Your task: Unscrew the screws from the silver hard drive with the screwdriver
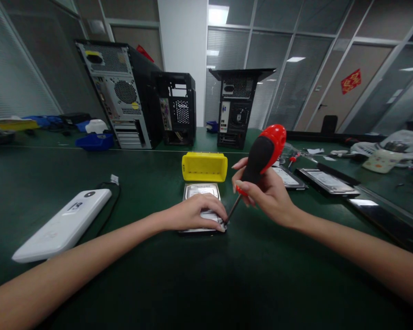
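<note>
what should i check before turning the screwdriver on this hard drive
1. Left hand flat on the hard drive, pinning it: ok.
2. Right hand wrapped around the screwdriver handle: ok.
3. Tip at the drive's near right corner: ok.
4. Tip seated in a screw head: cannot tell, too small.
5. Left fingertips right beside the tip: not ok.
6. Yellow tray just behind the drive, within reach: ok.

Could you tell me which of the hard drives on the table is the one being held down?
The hard drive just before the yellow bin, under the left hand; the two others lie untouched at right.
</note>
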`<state>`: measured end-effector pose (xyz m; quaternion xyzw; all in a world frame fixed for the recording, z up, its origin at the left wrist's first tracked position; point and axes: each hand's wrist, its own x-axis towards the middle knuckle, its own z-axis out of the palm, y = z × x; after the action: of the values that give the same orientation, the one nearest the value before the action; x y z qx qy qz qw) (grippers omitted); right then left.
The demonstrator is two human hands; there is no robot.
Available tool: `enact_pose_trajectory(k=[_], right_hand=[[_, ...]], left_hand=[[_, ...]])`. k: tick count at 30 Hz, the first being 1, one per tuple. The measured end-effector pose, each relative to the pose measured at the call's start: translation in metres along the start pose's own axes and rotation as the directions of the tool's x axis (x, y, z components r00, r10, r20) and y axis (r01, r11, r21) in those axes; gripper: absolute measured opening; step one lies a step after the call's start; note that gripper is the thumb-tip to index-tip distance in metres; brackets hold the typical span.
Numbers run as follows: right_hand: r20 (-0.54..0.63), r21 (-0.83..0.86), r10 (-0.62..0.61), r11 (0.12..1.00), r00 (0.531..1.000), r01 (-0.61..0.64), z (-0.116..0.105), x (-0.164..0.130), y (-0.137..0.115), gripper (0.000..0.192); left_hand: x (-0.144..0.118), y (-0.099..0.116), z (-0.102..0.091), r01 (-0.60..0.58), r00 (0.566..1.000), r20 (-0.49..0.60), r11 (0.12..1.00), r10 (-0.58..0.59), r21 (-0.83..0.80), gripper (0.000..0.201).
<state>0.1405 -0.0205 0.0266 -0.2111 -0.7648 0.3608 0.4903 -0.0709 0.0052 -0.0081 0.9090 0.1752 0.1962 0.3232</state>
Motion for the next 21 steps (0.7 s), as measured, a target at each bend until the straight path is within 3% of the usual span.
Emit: enact_pose_trajectory(k=[21], right_hand=[[-0.005,-0.001,0.020,1.000,1.000,-0.020,0.000,-0.003,-0.004,0.031]], left_hand=[[0.002,0.014,0.013,0.089,0.991,-0.104,0.993,-0.081,0.075,0.013]])
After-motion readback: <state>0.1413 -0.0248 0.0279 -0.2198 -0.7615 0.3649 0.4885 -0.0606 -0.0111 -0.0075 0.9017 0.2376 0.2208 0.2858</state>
